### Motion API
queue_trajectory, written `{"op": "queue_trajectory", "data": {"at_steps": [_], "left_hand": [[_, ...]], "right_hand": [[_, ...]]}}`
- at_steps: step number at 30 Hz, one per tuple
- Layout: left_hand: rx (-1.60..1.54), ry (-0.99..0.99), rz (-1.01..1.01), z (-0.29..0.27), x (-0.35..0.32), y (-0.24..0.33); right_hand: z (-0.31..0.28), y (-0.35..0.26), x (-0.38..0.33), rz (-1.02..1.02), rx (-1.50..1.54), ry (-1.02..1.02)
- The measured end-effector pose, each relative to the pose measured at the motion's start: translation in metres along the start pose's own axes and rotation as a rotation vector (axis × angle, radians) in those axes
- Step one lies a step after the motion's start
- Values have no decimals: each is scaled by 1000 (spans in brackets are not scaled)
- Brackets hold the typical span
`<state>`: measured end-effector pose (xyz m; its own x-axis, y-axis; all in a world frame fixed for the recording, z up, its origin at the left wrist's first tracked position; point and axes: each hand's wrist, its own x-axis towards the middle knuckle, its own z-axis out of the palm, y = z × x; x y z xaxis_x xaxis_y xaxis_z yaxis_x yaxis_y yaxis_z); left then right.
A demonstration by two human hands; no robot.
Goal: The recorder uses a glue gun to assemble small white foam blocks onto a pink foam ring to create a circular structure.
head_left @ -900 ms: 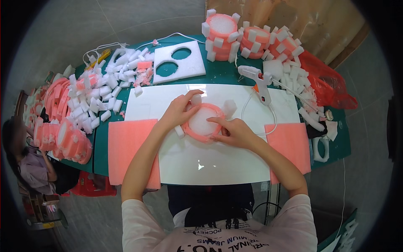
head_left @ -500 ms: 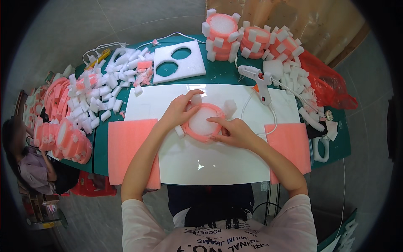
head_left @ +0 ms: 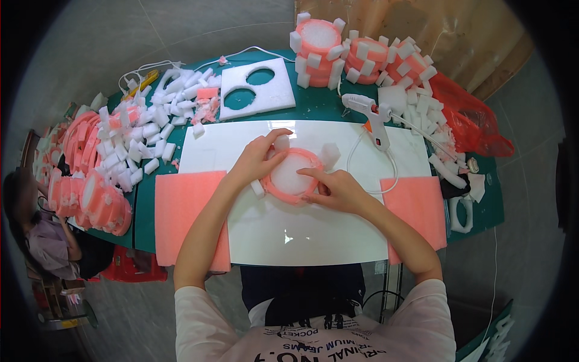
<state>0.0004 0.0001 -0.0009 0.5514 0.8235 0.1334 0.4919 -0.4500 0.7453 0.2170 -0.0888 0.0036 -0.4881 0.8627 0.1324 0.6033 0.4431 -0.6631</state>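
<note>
The round foam piece [head_left: 288, 177] is white in the middle, with a bumpy pink ring around it and small white blocks [head_left: 330, 155] at its side. It sits on the shiny white board [head_left: 313, 226], on top of the green table [head_left: 145, 220]. The left hand [head_left: 259, 160] has its fingers bent around the top-left block, thumb on the ring. The right hand [head_left: 339, 191] holds the ring's lower right side, fingers close together. A wide strip of board lies between the piece and the near edge. Pink sheets [head_left: 184, 208] sit left and right; a glue gun [head_left: 378, 127] stands off to the right.
</note>
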Motion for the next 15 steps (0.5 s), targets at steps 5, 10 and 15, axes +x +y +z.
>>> {"op": "queue_trajectory", "data": {"at_steps": [5, 10, 15], "left_hand": [[4, 2, 1, 0, 0, 0], [-29, 23, 31, 3, 0, -5], [-66, 34, 42, 4, 0, -7]], "right_hand": [[-1, 0, 0, 5, -2, -7], [0, 0, 0, 13, -4, -11], [0, -1, 0, 14, -5, -7]]}}
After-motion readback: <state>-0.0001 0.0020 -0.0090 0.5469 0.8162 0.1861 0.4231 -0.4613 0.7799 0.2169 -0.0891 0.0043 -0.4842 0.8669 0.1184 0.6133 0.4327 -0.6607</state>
